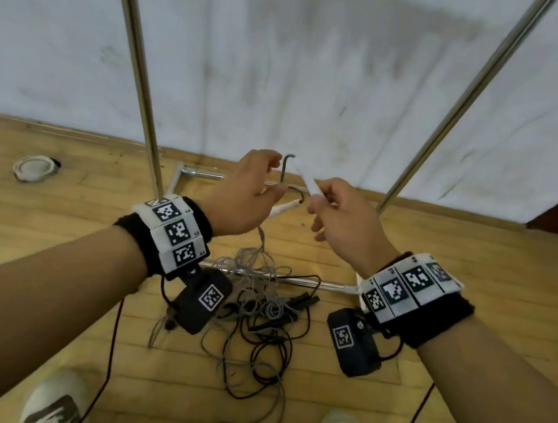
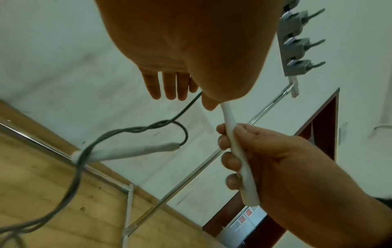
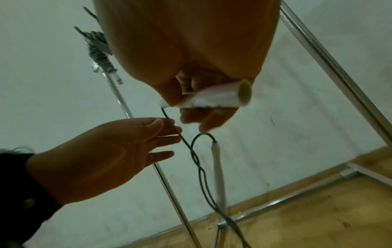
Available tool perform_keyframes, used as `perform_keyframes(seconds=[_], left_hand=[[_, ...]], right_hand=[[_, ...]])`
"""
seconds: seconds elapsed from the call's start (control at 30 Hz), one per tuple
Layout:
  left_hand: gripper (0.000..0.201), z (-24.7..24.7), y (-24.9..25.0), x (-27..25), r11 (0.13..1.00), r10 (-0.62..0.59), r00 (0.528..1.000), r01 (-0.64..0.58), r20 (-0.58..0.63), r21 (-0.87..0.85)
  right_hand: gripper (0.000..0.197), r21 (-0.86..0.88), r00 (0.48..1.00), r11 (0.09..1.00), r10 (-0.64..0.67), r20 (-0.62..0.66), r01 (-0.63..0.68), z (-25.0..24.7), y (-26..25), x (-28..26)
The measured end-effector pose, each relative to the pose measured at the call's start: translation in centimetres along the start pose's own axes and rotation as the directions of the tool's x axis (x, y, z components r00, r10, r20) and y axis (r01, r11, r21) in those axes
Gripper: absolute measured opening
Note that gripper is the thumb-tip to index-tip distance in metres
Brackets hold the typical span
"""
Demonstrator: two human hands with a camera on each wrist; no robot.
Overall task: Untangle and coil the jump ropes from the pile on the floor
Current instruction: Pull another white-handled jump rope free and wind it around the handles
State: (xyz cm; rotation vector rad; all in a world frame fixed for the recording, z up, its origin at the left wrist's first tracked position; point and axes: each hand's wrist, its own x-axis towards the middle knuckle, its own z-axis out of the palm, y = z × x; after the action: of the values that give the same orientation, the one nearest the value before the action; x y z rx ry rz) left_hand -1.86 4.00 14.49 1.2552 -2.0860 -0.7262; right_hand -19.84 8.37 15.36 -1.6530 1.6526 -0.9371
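A white jump-rope handle [image 1: 305,181] is being gripped by the right hand [image 1: 349,218], with the fingers [image 2: 228,161] curled round its shaft and the thumb laid along it; in the right wrist view its hollow butt end [image 3: 245,95] is being shown at about 3 o'clock of the fist. From the handle's tip a thin grey cord [image 3: 186,147] is being led out toward 7 o'clock, where it is being met by the left hand [image 1: 244,197]. That hand is being held loosely spread, fingers [image 3: 165,139] nearly straight, and the cord is being crossed over the fingertips; whether it is being pinched against the thumb cannot be told.

A second white handle [image 2: 135,151] is being left hanging below the hands, at 6 o'clock of them in the head view, its cord looped back and twisted round the first strand [image 2: 148,127].

On the wooden floor [image 1: 472,259], at 6 o'clock of the hands and between the two shoes [image 1: 54,401], the tangled pile of grey and black ropes [image 1: 260,306] is being left lying, partly across a chrome base bar [image 1: 314,285]. Two chrome uprights [image 1: 138,58] are being seen rising at 11 and 1 o'clock against a white wall [image 1: 304,59].
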Motion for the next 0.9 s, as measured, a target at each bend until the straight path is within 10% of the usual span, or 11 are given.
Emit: perform_keyframes(seconds=[0.2,0.6,0.9], left_hand=[[0.028,-2.4,2.6,0.0,0.963,0.046,0.992,-0.014,0.115,-0.268],[0.029,-5.0,-1.3,-2.7,0.957,-0.108,0.942,0.012,0.318,0.289],[0.017,-7.6,-3.5,-3.3,0.985,-0.058,0.967,0.015,0.249,0.170]], right_hand=[[0.009,-0.093,0.981,0.982,-0.171,-0.092,0.162,-2.6,-4.0,-1.8],[0.013,-0.035,0.951,0.987,-0.158,-0.264,0.155,-4.8,-5.7,-1.5],[0.016,-0.034,0.893,0.999,-0.045,-0.448,0.033,-8.6,-5.1,1.2]])
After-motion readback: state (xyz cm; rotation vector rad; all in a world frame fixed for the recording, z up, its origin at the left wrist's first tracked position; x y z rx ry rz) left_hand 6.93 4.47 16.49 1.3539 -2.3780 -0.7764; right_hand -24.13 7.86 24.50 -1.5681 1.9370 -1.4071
